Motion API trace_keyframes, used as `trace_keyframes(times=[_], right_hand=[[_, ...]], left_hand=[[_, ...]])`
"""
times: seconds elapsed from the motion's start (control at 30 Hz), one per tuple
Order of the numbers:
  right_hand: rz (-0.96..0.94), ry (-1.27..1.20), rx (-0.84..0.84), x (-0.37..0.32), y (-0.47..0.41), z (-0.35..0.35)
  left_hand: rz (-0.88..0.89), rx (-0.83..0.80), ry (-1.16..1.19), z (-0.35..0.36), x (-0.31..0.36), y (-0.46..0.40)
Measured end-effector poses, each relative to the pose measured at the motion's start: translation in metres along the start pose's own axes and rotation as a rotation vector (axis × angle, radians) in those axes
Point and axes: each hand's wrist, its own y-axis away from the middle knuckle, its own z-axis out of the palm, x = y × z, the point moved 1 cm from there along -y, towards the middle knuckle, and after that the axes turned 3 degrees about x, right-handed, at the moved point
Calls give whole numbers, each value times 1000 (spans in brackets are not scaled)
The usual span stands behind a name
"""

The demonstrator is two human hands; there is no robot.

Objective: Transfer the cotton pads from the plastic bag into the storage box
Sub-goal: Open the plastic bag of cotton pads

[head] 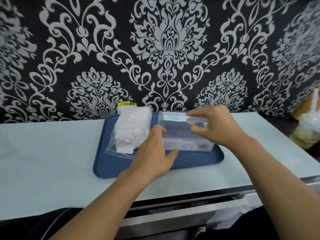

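Observation:
A clear plastic zip bag [130,129] full of white cotton pads lies on the left half of a blue tray [110,163]. Beside it on the right stands a transparent storage box [183,135] with a label on its front wall. My left hand [154,153] rests against the box's left front corner, thumb on the front wall. My right hand [216,125] pinches the clear lid [174,116], which is tilted up at the box's top. I cannot see any pads inside the box.
The tray sits on a pale blue counter [52,153] against a black and silver patterned wall. A yellow warning sticker [127,104] shows behind the bag. Plastic bags with goods [306,129] stand at the far right. A metal edge runs along the counter's front.

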Motion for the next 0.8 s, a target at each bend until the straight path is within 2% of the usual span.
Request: trace_keyframes(times=[0.1, 0.2, 0.23, 0.3, 0.43, 0.47, 0.5, 0.57, 0.63, 0.73, 0.77, 0.8], right_hand=[[74, -95, 181, 9, -20, 0], [256, 22, 442, 23, -37, 5], [326, 61, 463, 26, -39, 9], [370, 68, 329, 27, -38, 21], [233, -164, -400, 3, -14, 50], [179, -160, -496, 1, -9, 55], [142, -146, -522, 2, -5, 57], [113, -84, -483, 4, -4, 58], [120, -46, -351, 4, -7, 54], [83, -250, -3, -35, -6, 38], [38, -334, 44, -59, -1, 33], [-36, -377, 21, -85, 6, 30]], left_hand=[[127, -73, -126, 0, 1, 2], [165, -75, -125, 0, 3, 2], [165, -64, -122, 0, 2, 1], [170, -56, -125, 3, 0, 0], [190, -68, -81, 1, -4, -2], [190, -85, -64, 0, -6, -2], [200, -105, -59, 0, -5, -3], [241, -114, -42, -7, -4, -3], [265, 0, 37, -29, -2, -4], [193, 337, 137, -86, -19, -9], [140, 364, 91, -102, -31, -8], [60, 311, 19, -114, -46, -5]])
